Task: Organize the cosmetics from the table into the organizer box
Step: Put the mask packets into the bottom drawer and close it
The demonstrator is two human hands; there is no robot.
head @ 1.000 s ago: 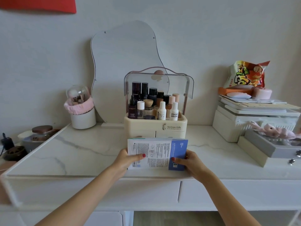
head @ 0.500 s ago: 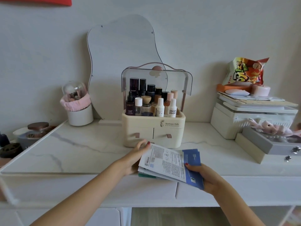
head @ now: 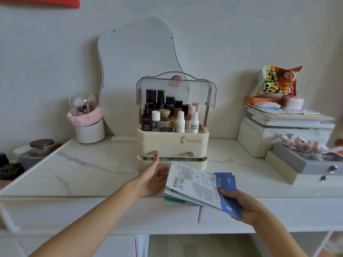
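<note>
Packets (head: 201,184): flat sachets, fanned in a stack, pinched at their blue end by the right hand (head: 241,204), thumb on top and fingers curled beneath; the free end juts leftward from the grip, out over the table (head: 92,175) edge, likely parked there while the other hand works.
Left hand (head: 152,178): reaching ahead of the packets, one fingertip at the tab of the left drawer (head: 155,153); whether it pinches the tab or only touches it cannot be told.
Organizer box (head: 172,141): beyond both hands, lid raised; its wide bottom tray (head: 172,161) stands slightly pulled out, with something greenish inside.
Bottles (head: 170,115): upright and crowded in the top compartment, leaving no room for flat things.
Judgement: a low drawer seems meant for the packets.
Risk: the loose fan could slip from a one-ended grip.
</note>
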